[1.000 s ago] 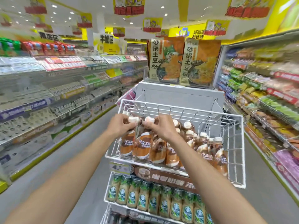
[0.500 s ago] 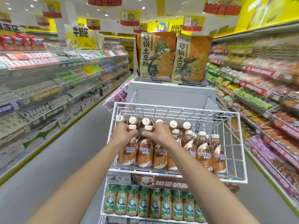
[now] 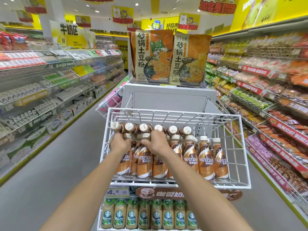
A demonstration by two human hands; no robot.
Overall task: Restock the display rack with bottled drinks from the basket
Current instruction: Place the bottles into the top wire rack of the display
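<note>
Head view: both arms reach into the white wire rack (image 3: 240,147), whose top tier holds upright brown Nescafé bottles (image 3: 205,161). The left hand (image 3: 120,144) is curled around the neck of the leftmost front bottle (image 3: 124,162). The right hand (image 3: 156,142) clasps the neck of the next bottle (image 3: 144,161), thumb just under its cap. More bottles lie behind the hands. Green bottles (image 3: 144,215) fill the tier below.
</note>
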